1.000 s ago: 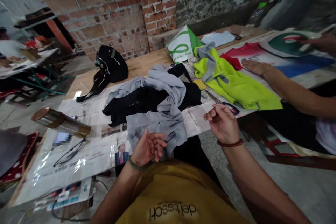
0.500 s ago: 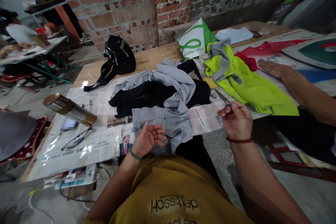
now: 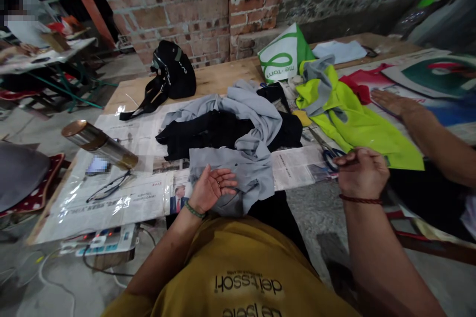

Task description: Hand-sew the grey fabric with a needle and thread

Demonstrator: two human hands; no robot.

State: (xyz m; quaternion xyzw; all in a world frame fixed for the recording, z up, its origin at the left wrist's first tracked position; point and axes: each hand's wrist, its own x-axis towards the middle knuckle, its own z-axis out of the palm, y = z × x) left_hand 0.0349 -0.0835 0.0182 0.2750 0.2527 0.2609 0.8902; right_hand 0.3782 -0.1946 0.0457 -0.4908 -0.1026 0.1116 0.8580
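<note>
My left hand (image 3: 212, 189) is open, palm up, fingers loosely spread, over the near edge of a grey garment (image 3: 247, 171). Whether it touches the cloth, I cannot tell. A pair of scissors (image 3: 330, 154) lies on the newspaper-covered tabletop, blades pointing away to the left. Just right of its dark handles is my right hand (image 3: 362, 171), with thumb and fingers pinched together. Its fingertips overlap the handle's edge in the view, and anything between them is hidden. Black cloth (image 3: 208, 133) lies bunched within the grey garment.
A steel flask (image 3: 100, 144), glasses (image 3: 108, 187) and a blurred-out phone are at left. Behind lie a black bag (image 3: 174, 72) and a green-white bag (image 3: 280, 57). Right are a yellow-green garment (image 3: 360, 131), an iron (image 3: 427, 77) and another person's hand (image 3: 394, 101). A power strip (image 3: 107, 242) hangs below.
My right hand has moved right, off the scissors' handles, which now show; the scissors stay about where they were. My left hand is nearly still. At right, the iron has shifted left.
</note>
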